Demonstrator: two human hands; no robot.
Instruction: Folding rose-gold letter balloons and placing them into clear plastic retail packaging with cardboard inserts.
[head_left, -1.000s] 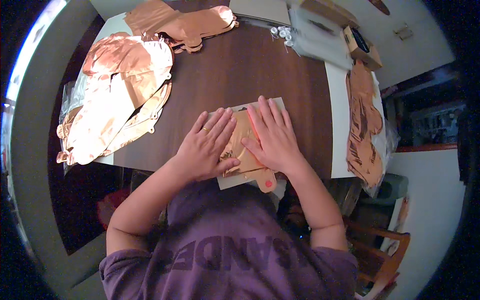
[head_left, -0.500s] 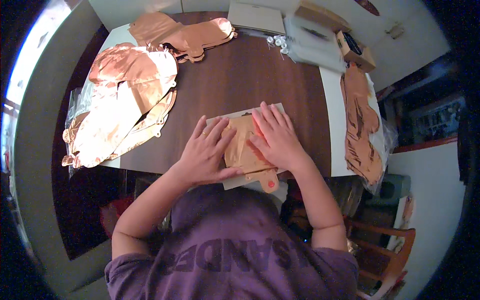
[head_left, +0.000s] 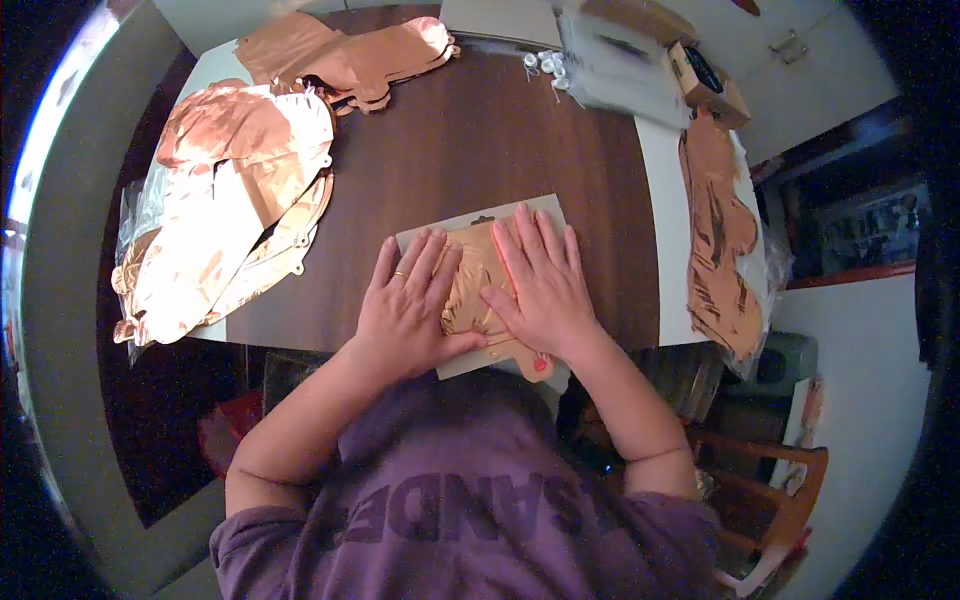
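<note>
Head view, hands: the left hand [head_left: 408, 308] and the right hand [head_left: 540, 285] are both lying flat, fingers spread and released, pressing down side by side on a folded foil balloon [head_left: 470, 285]; neither is grasping anything.
Head view, balloon: the copper-coloured balloon is lying on a pale card [head_left: 480, 215] at the near edge of the dark worktop [head_left: 480, 140], mostly covered by the two palms, with its tab and a small red dot [head_left: 540, 365] poking out past the card toward the person.
Head view, left side: a heap of flattened copper balloons [head_left: 225, 210] is spreading over the left part of the worktop and overhanging its edge.
Head view, far side: another copper balloon [head_left: 350, 50] is lying near the far edge, with small white caps [head_left: 545, 62], clear bags [head_left: 620, 60] and a small box [head_left: 705, 80] beside it.
Head view, right side: more copper foil [head_left: 720, 235] is draping over the right edge of the worktop, well apart from the hands.
Risk, slipping: the card is sitting right at the near edge, so uneven pressure from the palms could be pushing it and the balloon off toward the person's lap.
Risk, creasing: hard pressing on thin foil could be setting wrinkles or straining a seam, judging by how flat the hands are bearing down.
Risk, heap: the overhanging pile on the left looks likely to slide off if the worktop gets nudged.
</note>
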